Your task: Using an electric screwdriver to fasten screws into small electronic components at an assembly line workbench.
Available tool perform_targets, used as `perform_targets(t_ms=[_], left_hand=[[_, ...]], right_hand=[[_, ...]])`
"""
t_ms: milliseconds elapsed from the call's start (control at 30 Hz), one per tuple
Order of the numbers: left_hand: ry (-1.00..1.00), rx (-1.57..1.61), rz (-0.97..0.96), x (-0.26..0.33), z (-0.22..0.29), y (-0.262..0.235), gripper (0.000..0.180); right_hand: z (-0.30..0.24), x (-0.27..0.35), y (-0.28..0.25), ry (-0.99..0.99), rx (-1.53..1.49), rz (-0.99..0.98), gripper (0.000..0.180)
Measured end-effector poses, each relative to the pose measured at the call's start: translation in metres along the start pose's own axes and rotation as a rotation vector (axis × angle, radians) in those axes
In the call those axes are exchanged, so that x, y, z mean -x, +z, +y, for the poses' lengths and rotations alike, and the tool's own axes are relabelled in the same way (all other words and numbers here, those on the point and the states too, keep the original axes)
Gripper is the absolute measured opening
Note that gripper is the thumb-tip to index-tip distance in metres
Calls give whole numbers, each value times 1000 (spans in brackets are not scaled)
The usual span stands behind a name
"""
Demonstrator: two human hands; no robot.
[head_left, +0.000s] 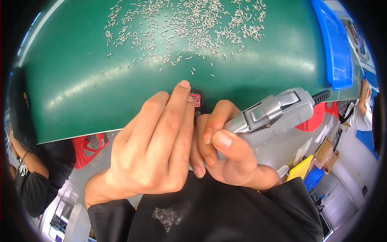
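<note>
Near the table's front edge lies a small black device (197, 99) with a red circuit board showing in it. My left hand (155, 149) comes over it from the left, fingers close together and their tips at its side; the thumb is hidden. That hand appears to grip the device, whose lower part is covered. Just to the right, my right hand (231, 153) is closed around the nose of a grey electric screwdriver (278, 115) with a silver lever. The tool lies tilted, its corded end up to the right. Its tip cannot be seen.
Many small silver screws (201, 24) are scattered across the far part of the green table (92, 88). A blue tray (336, 52) stands at the far right. Red stools (86, 151) are beside the table. Other people sit at left and right, one with a dark sleeve (34, 189).
</note>
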State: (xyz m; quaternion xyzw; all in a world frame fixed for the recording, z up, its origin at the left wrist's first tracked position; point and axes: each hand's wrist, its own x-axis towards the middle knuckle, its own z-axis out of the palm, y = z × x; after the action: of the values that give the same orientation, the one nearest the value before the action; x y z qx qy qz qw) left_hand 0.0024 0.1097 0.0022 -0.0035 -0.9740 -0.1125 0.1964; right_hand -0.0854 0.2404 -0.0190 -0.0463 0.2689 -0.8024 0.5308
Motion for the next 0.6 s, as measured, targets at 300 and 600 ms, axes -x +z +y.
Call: perform_targets(t_ms=[300, 600], left_hand=[[-40, 31, -3, -6, 0, -1, 37], [-33, -56, -19, -2, 4, 0, 36]], right_hand=[[-98, -31, 4, -74, 382, -383, 18], [-112, -71, 6, -193, 309, -496, 24]])
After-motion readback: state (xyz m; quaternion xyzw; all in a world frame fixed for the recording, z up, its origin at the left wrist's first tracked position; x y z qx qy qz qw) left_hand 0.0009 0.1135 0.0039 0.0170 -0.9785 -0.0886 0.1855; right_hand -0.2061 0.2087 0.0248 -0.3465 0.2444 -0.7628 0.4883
